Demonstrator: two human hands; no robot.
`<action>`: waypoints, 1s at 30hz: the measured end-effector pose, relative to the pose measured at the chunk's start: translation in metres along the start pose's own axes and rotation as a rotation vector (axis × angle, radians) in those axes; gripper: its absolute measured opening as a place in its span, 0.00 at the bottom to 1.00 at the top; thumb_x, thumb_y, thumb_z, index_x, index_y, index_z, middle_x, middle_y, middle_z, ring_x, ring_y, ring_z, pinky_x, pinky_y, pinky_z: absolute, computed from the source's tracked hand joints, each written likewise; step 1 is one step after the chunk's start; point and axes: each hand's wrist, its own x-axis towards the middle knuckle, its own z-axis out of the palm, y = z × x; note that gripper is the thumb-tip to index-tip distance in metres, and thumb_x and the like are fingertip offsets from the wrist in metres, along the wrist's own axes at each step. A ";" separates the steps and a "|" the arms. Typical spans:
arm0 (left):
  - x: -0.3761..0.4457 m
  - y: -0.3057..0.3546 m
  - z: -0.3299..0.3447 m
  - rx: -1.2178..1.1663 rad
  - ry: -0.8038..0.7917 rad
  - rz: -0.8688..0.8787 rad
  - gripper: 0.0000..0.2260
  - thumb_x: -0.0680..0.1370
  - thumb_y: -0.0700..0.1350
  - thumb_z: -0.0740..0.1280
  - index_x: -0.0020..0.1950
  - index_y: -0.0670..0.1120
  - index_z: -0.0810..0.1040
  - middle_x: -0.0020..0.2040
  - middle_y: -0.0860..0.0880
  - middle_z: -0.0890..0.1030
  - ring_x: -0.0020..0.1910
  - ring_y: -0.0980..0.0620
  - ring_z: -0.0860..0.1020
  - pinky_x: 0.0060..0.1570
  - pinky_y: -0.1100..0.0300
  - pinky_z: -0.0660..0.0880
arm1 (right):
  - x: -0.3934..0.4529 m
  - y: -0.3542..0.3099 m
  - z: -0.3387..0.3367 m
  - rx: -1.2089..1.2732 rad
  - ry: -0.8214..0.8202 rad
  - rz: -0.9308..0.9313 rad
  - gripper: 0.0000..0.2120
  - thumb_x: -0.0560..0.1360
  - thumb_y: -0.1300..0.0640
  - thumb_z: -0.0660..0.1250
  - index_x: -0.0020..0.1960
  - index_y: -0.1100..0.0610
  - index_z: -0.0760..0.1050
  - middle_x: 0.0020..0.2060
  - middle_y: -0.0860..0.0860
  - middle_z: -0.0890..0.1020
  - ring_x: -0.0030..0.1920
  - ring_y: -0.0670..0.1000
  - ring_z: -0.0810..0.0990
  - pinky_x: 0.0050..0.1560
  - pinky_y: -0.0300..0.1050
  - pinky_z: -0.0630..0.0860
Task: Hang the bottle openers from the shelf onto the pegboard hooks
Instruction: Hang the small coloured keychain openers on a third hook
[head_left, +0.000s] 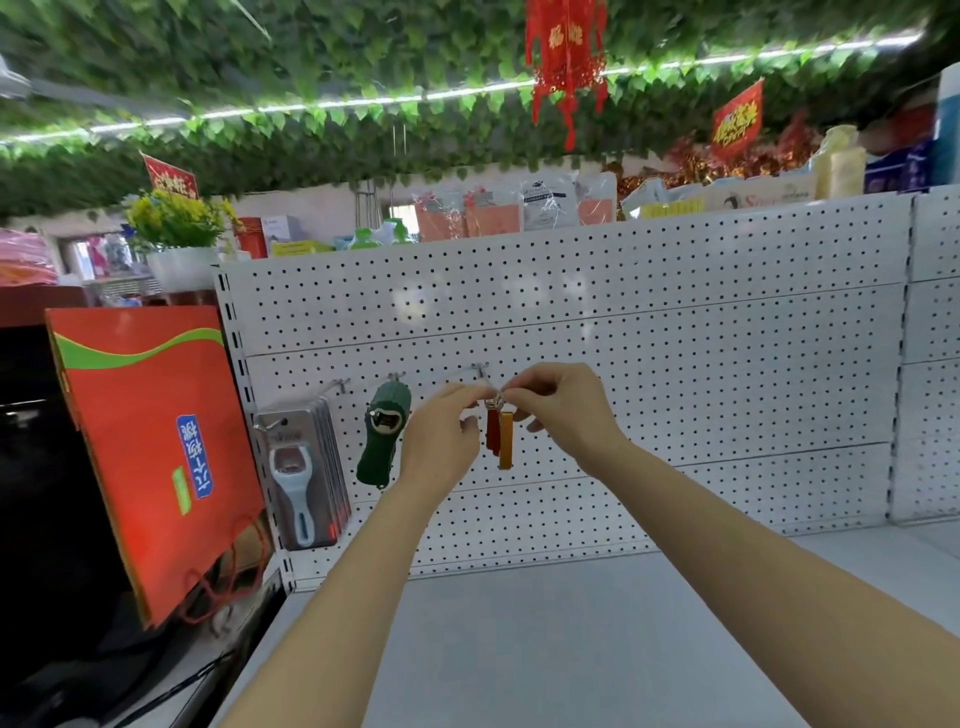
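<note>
A red bottle opener (492, 435) and an orange bottle opener (506, 441) hang side by side in front of the white pegboard (675, 332). My right hand (563, 408) pinches their metal top ends at the tip of a hook (480, 370). My left hand (441, 436) pinches the thin wire of that hook just left of the openers. A green bottle opener (382, 434) hangs on the hook to the left. Further left hang packaged blue-handled openers (301, 478).
The grey shelf (545, 639) lies below my arms. A red paper bag (150, 441) leans against the rack's left end. Boxes and packets line the top of the pegboard, under a ceiling of green leaves and red decorations.
</note>
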 end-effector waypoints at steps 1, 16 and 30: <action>0.000 -0.004 -0.001 0.038 -0.026 0.027 0.22 0.76 0.32 0.63 0.62 0.54 0.81 0.57 0.58 0.80 0.58 0.54 0.77 0.58 0.53 0.77 | 0.004 0.001 0.003 -0.011 0.013 0.007 0.03 0.74 0.62 0.72 0.43 0.59 0.84 0.35 0.51 0.85 0.35 0.48 0.83 0.35 0.40 0.80; 0.015 -0.014 -0.007 0.133 -0.154 0.031 0.20 0.78 0.38 0.65 0.66 0.57 0.78 0.61 0.59 0.79 0.58 0.57 0.77 0.59 0.51 0.78 | 0.028 0.027 0.026 -0.091 0.092 0.031 0.06 0.74 0.61 0.70 0.40 0.52 0.83 0.37 0.50 0.85 0.40 0.52 0.85 0.42 0.53 0.83; 0.005 0.034 -0.022 0.061 0.060 0.086 0.13 0.82 0.53 0.62 0.64 0.55 0.80 0.61 0.57 0.80 0.62 0.54 0.76 0.60 0.53 0.75 | 0.014 0.028 -0.009 -0.402 0.198 -0.089 0.06 0.77 0.54 0.67 0.48 0.51 0.83 0.43 0.45 0.85 0.44 0.46 0.82 0.49 0.49 0.80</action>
